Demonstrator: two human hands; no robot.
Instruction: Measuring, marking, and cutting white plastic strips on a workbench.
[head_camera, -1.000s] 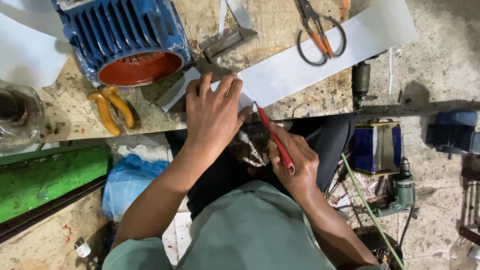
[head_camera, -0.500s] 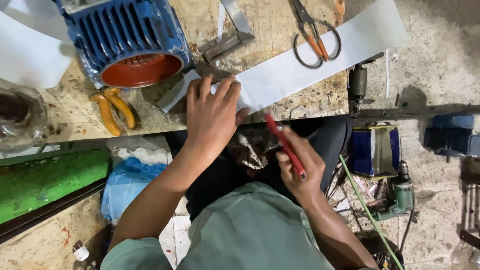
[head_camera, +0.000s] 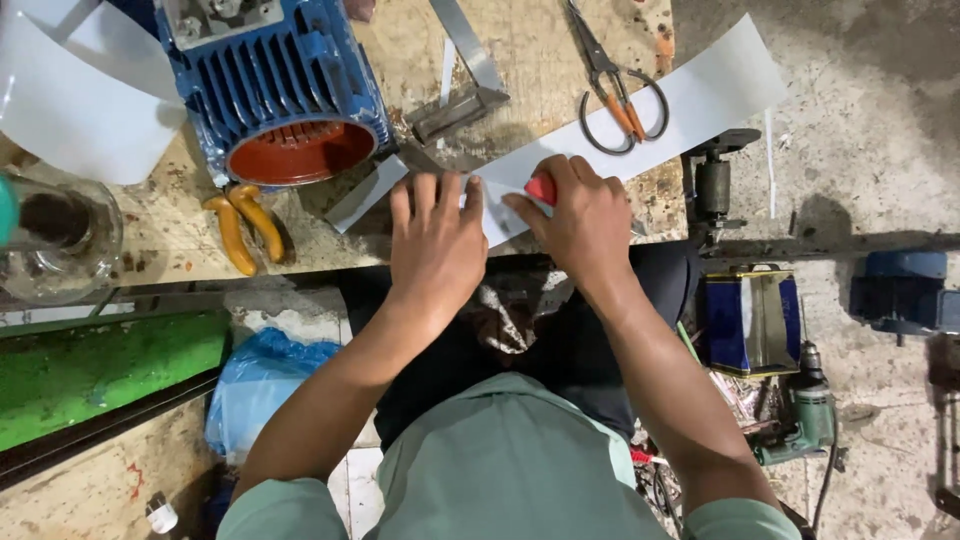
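Since prev frame your right hand (head_camera: 585, 215) has come up from your lap to the bench; the red tool (head_camera: 541, 187) now sits at the near end of the white paper strip (head_camera: 640, 110). Strip lies diagonally across the wooden bench (head_camera: 540, 50), running under the scissors (head_camera: 620, 95). Right hand is closed round the red tool; only its top shows, tip hidden. Left hand (head_camera: 437, 240) lies flat, fingers spread, pressing the strip end w/ nothing gripped. Adj: blue motor housing (head_camera: 275, 85) to the left, yellow-handled pliers (head_camera: 240, 225) by the bench edge. Judgement: keep left palm pressure firm close to the tool so paper can't creep; keep fingertips clear of its path.
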